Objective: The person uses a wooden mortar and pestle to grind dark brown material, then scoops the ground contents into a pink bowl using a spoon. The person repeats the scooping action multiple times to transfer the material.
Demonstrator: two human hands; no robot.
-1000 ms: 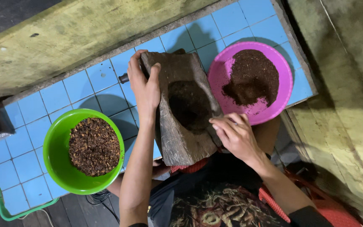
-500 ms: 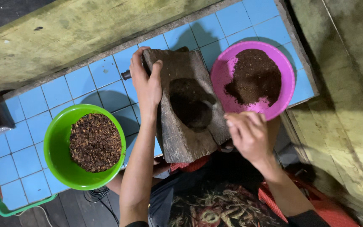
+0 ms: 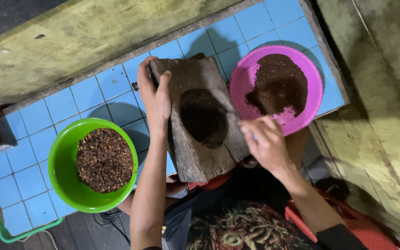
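A wooden mortar block lies tilted across the blue-tiled bench, its dark hollow dusted with brown powder. The left hand is closed around the block's far upper edge, fingers curled over the rim. The right hand sits at the block's right edge, just beside the hollow, fingers bunched together as if pinching something; whether it holds anything I cannot tell. Right of the block is a pink bowl of fine brown powder; left, a green bowl of coarse brown bits.
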